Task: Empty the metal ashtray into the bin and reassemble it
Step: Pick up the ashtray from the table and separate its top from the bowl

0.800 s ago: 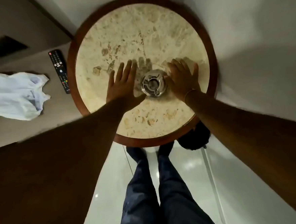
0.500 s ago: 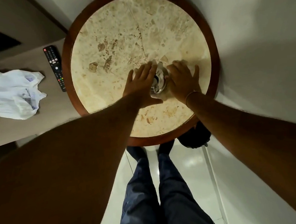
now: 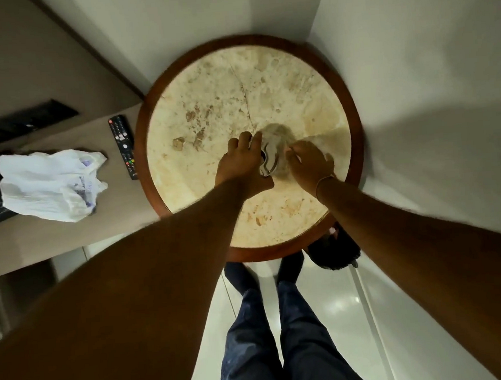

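Both hands have closed in on the ashtray (image 3: pixel 269 158), which sits on the table (image 3: pixel 207 103) right of its centre. The left hand (image 3: pixel 243 168), flat beside the ashtray a moment ago, now curls over its left rim; the right hand (image 3: pixel 309 165) cups the right side. They seem clamped on it, though blur hides the contact. It looks like the grip before lifting; a dark bin (image 3: pixel 333 252) shows under the table's near edge.

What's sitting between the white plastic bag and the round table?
A black remote control lies between the white plastic bag and the round table, close to the table's wooden rim, seen in the head view.
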`<control>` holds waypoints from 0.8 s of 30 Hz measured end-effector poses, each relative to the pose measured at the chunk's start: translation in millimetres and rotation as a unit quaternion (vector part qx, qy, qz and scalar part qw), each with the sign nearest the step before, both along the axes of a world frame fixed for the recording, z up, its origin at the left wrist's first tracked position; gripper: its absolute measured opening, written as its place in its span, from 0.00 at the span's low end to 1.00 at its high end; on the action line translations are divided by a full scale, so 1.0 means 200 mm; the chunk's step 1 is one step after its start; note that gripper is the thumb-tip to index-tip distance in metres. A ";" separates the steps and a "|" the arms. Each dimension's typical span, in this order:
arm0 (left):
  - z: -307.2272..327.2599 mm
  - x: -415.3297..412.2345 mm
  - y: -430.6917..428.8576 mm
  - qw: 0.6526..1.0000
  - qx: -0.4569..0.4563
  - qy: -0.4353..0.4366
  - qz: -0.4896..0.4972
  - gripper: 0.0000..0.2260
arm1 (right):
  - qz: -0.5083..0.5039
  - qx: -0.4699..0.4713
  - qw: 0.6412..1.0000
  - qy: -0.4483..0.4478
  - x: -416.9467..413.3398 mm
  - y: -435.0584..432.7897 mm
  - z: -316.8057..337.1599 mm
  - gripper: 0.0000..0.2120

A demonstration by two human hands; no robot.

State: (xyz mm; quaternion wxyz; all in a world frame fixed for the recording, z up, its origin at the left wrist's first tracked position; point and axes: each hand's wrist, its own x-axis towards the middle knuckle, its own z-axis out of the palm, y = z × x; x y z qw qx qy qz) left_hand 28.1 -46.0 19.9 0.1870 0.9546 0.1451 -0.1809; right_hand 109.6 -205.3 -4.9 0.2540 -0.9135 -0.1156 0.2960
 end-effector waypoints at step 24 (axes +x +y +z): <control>2.79 0.38 0.48 0.949 0.142 -0.280 -0.016 0.44 | -0.175 0.632 0.616 0.437 0.31 0.69 2.66 0.29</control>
